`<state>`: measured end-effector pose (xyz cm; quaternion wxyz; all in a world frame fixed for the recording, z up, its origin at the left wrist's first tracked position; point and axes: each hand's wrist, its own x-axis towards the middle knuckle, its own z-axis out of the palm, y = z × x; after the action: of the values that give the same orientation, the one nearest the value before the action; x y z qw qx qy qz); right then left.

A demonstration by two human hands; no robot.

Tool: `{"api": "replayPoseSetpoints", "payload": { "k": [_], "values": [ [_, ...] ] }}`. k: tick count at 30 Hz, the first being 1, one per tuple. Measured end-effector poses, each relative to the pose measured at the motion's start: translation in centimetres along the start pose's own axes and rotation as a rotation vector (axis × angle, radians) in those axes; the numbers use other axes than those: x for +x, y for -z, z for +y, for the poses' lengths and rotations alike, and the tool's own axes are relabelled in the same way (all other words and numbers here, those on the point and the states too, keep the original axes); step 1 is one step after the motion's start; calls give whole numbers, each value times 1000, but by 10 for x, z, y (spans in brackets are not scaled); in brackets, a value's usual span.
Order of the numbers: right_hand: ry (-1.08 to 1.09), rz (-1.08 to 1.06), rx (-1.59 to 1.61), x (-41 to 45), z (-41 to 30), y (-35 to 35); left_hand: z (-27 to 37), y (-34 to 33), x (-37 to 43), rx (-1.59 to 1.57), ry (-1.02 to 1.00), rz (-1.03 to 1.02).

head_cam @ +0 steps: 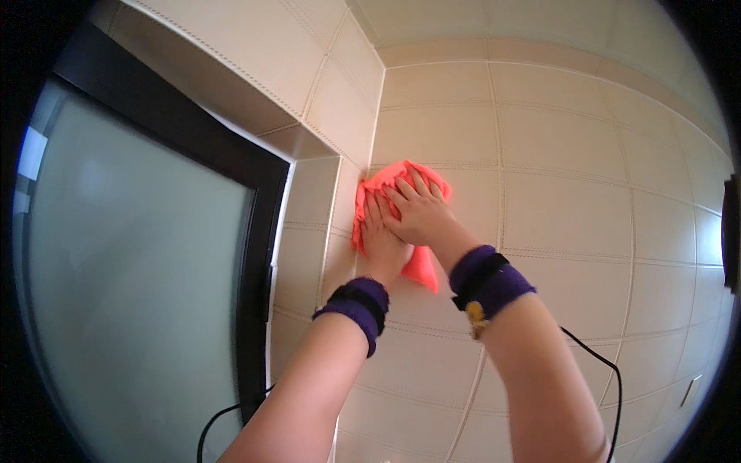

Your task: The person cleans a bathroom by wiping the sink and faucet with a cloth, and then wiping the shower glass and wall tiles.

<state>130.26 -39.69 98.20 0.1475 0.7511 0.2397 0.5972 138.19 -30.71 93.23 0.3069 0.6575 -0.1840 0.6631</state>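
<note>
A bright coral-pink cleaning cloth [421,268] is bunched against the beige tiled wall [561,214], right at the inside corner. My left hand [385,240] presses it near the corner, fingers pointing upward. Just right of it and partly overlapping it, my right hand [421,214] lies on the cloth with its fingers spread. Both palms face the wall, so the cloth beneath them is hidden. One corner of the fabric hangs down below my hands. I have a purple wristband with a black strap on each wrist.
On the left is a dark-framed window or door [263,214] with a frosted pane [139,249], set into a tiled recess [307,243]. A pale ceiling [521,23] meets the wall above. Black cables [618,382] run beside both arms. A small plate [691,391] sits low on the right.
</note>
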Motion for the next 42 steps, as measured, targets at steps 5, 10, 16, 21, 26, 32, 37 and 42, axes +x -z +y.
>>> {"api": "replayPoseSetpoints", "payload": {
  "k": [5,10,16,21,26,32,37,42],
  "values": [
    [-161,1,-27,12,42,11,46,3,44,65,126,-154],
    [-234,144,-252,-53,112,41,135,-3,34,222,-93,-211],
    [-502,124,-234,-200,145,96,234,-60,-36,91,-405,-157],
    [-650,113,-243,-188,122,99,227,-56,-35,-149,-465,-234],
    [-437,122,-256,-97,88,73,150,-17,12,145,-252,-131],
    [-247,-12,-121,-43,18,15,32,-6,-9,184,-10,-89],
    [-97,-104,1,-61,6,17,19,-5,-30,338,7,-112],
    [-293,54,-278,-123,116,65,176,-27,-14,388,-187,-258]
  ]
}}
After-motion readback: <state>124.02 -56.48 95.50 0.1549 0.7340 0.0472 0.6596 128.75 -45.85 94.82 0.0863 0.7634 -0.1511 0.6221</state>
